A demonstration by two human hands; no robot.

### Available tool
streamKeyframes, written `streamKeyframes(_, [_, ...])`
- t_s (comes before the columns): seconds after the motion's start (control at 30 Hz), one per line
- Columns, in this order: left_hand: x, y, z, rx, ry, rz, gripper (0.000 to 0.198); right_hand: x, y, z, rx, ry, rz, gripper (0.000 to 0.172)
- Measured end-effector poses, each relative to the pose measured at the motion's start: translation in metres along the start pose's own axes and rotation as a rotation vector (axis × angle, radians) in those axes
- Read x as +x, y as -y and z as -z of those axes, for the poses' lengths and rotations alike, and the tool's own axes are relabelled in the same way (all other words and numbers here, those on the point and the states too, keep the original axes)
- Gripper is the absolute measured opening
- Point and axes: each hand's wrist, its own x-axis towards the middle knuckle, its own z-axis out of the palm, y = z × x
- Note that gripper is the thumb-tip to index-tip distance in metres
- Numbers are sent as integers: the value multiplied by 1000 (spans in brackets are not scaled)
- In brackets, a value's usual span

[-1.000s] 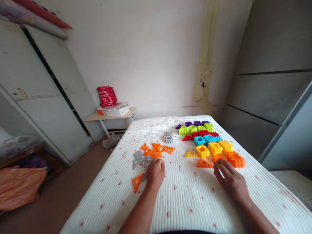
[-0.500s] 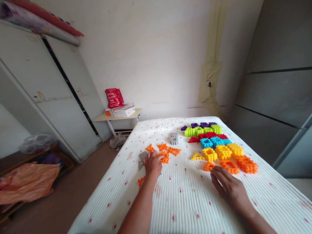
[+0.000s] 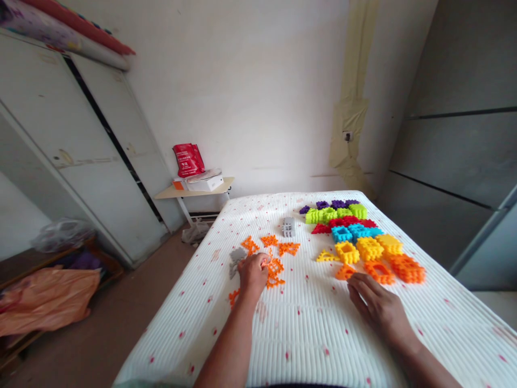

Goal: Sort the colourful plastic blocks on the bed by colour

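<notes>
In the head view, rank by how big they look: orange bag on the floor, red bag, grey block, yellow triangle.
1. orange bag
2. red bag, though it sits farther away
3. grey block and yellow triangle look about alike, so no ranking between them

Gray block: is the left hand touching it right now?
Apart. The head view shows the left hand down by the orange pieces, with bare bedcover between it and the gray block.
</notes>
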Motion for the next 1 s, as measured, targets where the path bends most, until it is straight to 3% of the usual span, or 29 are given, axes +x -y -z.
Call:
streamKeyframes(0.37, [-4, -4, 2, 146, -143, -10, 30, -3, 1, -1, 31, 31, -17, 20])
streamKeyframes(0.57, [-14, -25, 1, 228, 5, -124, 16, -4, -1, -2, 40, 38, -12, 19])
streamKeyframes(0.73, [-15, -31, -6, 281, 24, -112, 14, -4, 0, -2, 52, 40, -16, 20])
streamKeyframes(0.87, [-14, -31, -6, 274, -38, -174, 20, -4, 0, -3, 52, 39, -16, 21])
streamKeyframes(1.0, [-12, -29, -1, 175, -193, -193, 27, -4, 1, -3, 55, 55, -27, 21])
